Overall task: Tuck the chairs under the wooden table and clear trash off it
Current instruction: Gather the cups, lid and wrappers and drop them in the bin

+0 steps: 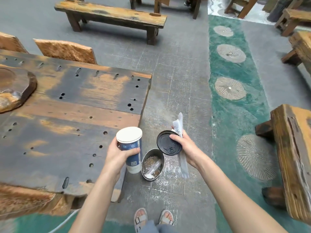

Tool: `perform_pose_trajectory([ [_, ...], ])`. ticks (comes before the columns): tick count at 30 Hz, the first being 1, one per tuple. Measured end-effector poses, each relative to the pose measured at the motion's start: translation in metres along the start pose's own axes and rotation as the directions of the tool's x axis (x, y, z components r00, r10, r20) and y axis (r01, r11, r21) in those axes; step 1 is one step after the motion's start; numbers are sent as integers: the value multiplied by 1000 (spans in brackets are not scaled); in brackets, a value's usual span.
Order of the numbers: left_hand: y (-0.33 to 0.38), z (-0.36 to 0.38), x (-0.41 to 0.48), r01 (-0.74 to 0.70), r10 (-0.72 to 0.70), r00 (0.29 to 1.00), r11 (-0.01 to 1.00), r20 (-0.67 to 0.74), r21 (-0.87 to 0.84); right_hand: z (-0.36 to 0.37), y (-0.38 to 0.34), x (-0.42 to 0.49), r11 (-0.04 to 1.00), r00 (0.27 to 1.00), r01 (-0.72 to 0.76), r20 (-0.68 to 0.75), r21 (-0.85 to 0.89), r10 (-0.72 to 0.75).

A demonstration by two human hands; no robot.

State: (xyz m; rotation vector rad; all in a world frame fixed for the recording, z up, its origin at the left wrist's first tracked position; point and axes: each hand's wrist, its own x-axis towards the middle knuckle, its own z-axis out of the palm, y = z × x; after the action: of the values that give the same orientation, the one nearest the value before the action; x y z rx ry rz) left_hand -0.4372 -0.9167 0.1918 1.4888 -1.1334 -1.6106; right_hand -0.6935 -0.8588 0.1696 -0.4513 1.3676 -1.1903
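Observation:
My left hand (117,153) grips a blue and white paper cup (132,148) upright, just off the corner of the wooden table (67,115). My right hand (183,147) holds a black plastic lid (168,142) together with white paper wrappers (177,125); one long strip hangs down below the hand. Both hands are above a small round metal bin (152,165) that stands on the floor by the table's corner, with bits of trash inside. Two chair backs (67,50) show beyond the table's far edge.
A wooden slab (15,88) lies on the table at the left. A long bench (111,14) stands across the floor ahead. Heavy wooden benches (292,148) line the right side beyond a green strip with stone discs. My sandalled feet (153,217) are below.

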Motion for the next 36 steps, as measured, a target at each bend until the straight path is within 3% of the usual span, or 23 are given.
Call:
perform_pose_trajectory([
  [7,-34,3,7,61,-66,995,996,-79,-58,-12,32,8,994,990,-53,-139,-98,39],
  [13,-75,35,33,132,-137,978,990,-158,-45,-33,79,59,979,980,-145,-156,-141,123],
  [19,-173,96,96,232,-252,930,967,-266,-105,-78,148,155,952,962,-236,-189,-197,200],
  [23,-262,117,136,272,-320,856,946,-405,-174,-108,212,231,905,956,-221,-263,-364,128],
  [26,-321,120,159,239,-293,823,956,-487,-171,-117,277,281,855,939,-267,-321,-445,126],
  [30,-377,114,177,149,-194,817,981,-543,-127,-104,381,329,845,890,-413,-346,-341,295],
  [36,-430,92,182,87,-107,840,994,-531,-63,-79,488,371,724,792,-603,-357,-335,495],
])
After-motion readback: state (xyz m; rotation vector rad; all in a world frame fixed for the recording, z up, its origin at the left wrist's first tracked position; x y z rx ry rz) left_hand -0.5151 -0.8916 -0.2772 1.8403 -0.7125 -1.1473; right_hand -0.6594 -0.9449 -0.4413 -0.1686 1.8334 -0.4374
